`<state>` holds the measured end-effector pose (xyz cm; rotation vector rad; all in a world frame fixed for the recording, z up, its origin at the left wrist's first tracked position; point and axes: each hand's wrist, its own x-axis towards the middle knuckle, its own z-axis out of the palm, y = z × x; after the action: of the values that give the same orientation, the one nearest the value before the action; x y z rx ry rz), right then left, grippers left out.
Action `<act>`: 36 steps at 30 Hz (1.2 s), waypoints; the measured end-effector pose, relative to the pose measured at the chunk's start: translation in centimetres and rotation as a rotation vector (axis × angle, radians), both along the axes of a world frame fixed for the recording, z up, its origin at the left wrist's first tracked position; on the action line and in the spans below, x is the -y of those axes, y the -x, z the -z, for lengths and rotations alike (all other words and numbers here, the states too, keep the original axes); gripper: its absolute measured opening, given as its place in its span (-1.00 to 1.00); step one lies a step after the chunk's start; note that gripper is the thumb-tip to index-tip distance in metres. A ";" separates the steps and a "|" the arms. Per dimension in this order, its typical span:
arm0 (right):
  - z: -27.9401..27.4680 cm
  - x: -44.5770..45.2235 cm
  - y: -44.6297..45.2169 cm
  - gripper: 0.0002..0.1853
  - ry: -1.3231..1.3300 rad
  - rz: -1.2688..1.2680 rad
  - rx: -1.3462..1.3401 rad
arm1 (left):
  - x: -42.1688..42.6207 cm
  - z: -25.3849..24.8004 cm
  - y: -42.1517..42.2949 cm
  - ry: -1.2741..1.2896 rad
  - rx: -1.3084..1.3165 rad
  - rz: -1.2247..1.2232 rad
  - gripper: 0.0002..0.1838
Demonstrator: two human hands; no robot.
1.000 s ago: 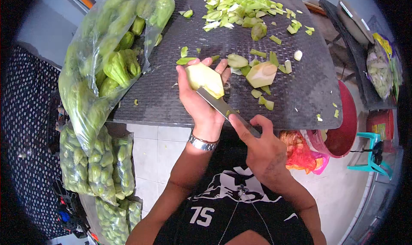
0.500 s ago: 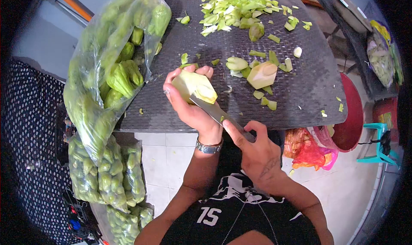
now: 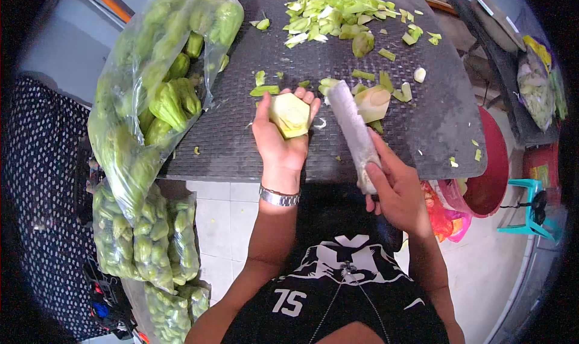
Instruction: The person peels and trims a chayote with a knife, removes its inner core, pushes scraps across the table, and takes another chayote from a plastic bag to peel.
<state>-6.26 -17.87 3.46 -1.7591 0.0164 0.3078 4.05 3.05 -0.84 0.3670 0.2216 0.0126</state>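
In my left hand (image 3: 282, 142) rests a peeled pale chayote (image 3: 291, 116), its flat cut end facing up, fingers curled around it. My right hand (image 3: 398, 190) grips the handle of a broad-bladed knife (image 3: 350, 118), whose blade points up and away, apart from the chayote. Behind the blade another peeled chayote (image 3: 375, 104) lies on the dark woven-textured table (image 3: 223, 157), partly hidden. Green peel scraps (image 3: 263, 91) are scattered around both hands.
A heap of peelings (image 3: 332, 9) covers the table's far side. An open plastic bag of green chayotes (image 3: 172, 106) stands at left, above more filled bags (image 3: 151, 241). To the right are a red tub (image 3: 491, 163) and a turquoise stool (image 3: 531, 211).
The knife has left the chayote and swung up to the right with my right hand. My left hand has turned, bringing the chayote's cut end upward.
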 end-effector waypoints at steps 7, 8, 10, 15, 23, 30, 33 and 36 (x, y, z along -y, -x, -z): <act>-0.8 -0.7 -0.5 -0.38 0.168 -0.143 -0.001 | 1.0 -0.3 0.1 -0.193 0.058 -0.011 -0.50; -0.3 -0.7 -0.3 -0.38 0.225 -0.144 0.056 | 1.2 -0.7 0.2 -0.204 0.071 -0.019 -0.51; 0.0 -0.5 0.0 -0.38 0.280 -0.145 0.118 | 1.4 -0.9 0.4 -0.214 0.091 -0.024 -0.52; -1.1 -0.7 0.7 -0.38 0.212 -0.115 -0.030 | 1.3 -1.4 0.4 -0.215 0.141 -0.051 -0.53; 0.6 -0.6 1.2 -0.39 0.233 -0.094 0.237 | 1.2 -1.8 0.4 -0.284 0.163 -0.043 -0.52; 1.0 0.1 0.5 -0.38 0.161 -0.130 0.181 | 1.7 -2.0 0.8 -0.230 0.141 0.092 -0.51; 0.9 0.4 0.8 -0.38 0.204 -0.163 0.199 | 1.0 -2.3 0.3 -0.239 0.083 0.133 -0.49; 0.5 0.6 1.0 -0.38 0.233 -0.191 0.160 | 1.0 -2.5 0.2 -0.289 0.044 0.063 -0.48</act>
<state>-7.24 -18.46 3.00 -2.0167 -0.2411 0.3123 3.82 2.01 1.61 0.6608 0.1649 -0.0091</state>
